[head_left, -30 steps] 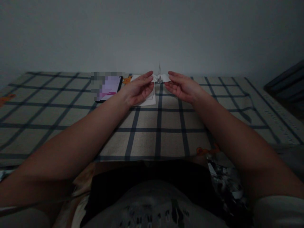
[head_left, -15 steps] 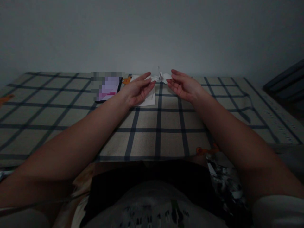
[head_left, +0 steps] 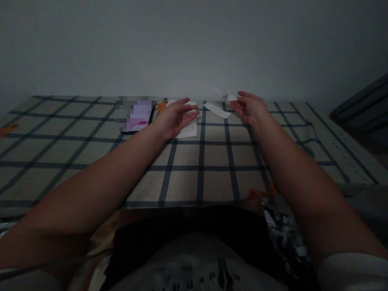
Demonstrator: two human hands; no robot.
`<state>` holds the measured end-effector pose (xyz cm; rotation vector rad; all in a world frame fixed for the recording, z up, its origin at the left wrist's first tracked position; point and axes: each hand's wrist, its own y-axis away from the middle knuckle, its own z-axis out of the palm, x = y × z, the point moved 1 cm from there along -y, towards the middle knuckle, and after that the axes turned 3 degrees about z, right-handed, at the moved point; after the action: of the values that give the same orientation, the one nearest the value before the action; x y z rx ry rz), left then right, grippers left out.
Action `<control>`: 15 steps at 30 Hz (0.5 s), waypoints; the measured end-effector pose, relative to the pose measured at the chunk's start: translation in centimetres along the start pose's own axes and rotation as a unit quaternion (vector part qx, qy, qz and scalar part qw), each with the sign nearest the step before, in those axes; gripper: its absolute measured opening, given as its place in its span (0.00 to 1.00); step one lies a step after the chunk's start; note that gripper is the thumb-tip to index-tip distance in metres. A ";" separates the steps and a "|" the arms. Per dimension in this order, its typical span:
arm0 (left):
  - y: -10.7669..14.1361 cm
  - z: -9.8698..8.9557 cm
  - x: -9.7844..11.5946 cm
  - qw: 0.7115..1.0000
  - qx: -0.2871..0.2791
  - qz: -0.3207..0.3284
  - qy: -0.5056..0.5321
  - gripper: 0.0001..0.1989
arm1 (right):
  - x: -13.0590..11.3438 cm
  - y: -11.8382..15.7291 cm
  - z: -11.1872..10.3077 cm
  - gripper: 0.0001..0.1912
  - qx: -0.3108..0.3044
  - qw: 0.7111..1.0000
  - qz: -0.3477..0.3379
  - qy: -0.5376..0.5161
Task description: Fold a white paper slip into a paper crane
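My left hand [head_left: 177, 118] is open, fingers spread, over white papers [head_left: 190, 132] lying on the checked cloth. It holds nothing. My right hand [head_left: 249, 108] is at the far side of the table with its fingertips closed on a small white thing with thin strands [head_left: 224, 96], too blurred to name. The strands point left, toward the wall. Below it a white paper strip [head_left: 217, 110] with faint marks lies slanted between my hands; whether it touches the cloth I cannot tell.
A tablet or phone with a lit purple screen [head_left: 141, 115], partly pixelated, lies left of the papers. An orange figure [head_left: 161, 106] shows beside it. The checked tablecloth [head_left: 212, 153] reaches the grey wall [head_left: 194, 48]. A dark slatted object [head_left: 363, 99] stands at the right.
My left hand has let go of the white thing. My right hand has moved right with it, and the paper strip now shows separately between my hands.
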<state>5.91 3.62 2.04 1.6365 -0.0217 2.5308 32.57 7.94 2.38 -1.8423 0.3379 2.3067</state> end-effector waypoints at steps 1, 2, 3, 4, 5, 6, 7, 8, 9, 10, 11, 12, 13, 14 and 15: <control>0.0 0.0 0.0 1.000 0.001 0.000 -0.004 0.25 | 0.1 -0.2 -0.2 0.17 0.007 1.000 0.009 0.004; -0.1 0.0 0.0 1.000 0.001 -0.003 -0.008 0.25 | 0.3 -0.3 -0.3 0.19 0.009 1.000 0.020 0.013; -0.1 0.0 -0.1 1.000 0.002 -0.005 -0.011 0.26 | 0.5 -0.4 -0.4 0.22 0.013 0.999 0.028 0.024; -0.1 0.0 -0.1 1.000 0.003 -0.006 -0.015 0.26 | 0.7 -0.6 -0.4 0.24 0.022 0.999 0.033 0.036; -0.1 0.1 -0.1 1.000 0.005 -0.005 -0.017 0.26 | 1.0 -0.7 -0.4 0.26 0.028 0.998 0.033 0.044; -0.1 0.1 -0.1 1.000 0.009 -0.003 -0.019 0.25 | 1.2 -0.9 -0.3 0.27 0.030 0.998 0.031 0.050; -0.1 0.1 -0.1 1.000 0.014 0.004 -0.021 0.24 | 1.4 -1.1 -0.3 0.29 0.033 0.997 0.027 0.058; -0.1 0.2 -0.1 0.999 0.019 0.012 -0.025 0.24 | 1.6 -1.3 -0.3 0.30 0.039 0.997 0.017 0.071; -0.1 0.2 -0.1 0.999 0.025 0.023 -0.033 0.23 | 1.7 -1.6 -0.3 0.30 0.047 0.995 0.002 0.091; -0.1 0.1 0.0 0.998 0.031 0.038 -0.046 0.23 | 1.8 -1.9 -0.4 0.30 0.058 0.991 -0.019 0.115; -0.2 0.1 0.0 0.996 0.037 0.057 -0.063 0.22 | 1.8 -2.2 -0.5 0.29 0.070 0.986 -0.049 0.142; -0.2 0.0 0.0 0.993 0.044 0.077 -0.081 0.22 | 1.7 -2.4 -0.6 0.27 0.078 0.979 -0.085 0.166; -0.2 -0.1 0.0 0.989 0.051 0.097 -0.097 0.21 | 1.5 -2.5 -0.7 0.24 0.080 0.971 -0.124 0.188; -0.2 -0.2 0.0 0.985 0.057 0.117 -0.110 0.20 | 1.3 -2.4 -0.7 0.21 0.074 0.961 -0.164 0.208; -0.3 -0.3 -0.1 0.982 0.063 0.135 -0.118 0.19 | 1.0 -2.2 -0.6 0.19 0.062 0.950 -0.203 0.227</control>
<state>5.72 3.90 1.87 2.1083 -0.1151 2.5518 33.53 9.82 1.12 -2.1243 0.1346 1.5529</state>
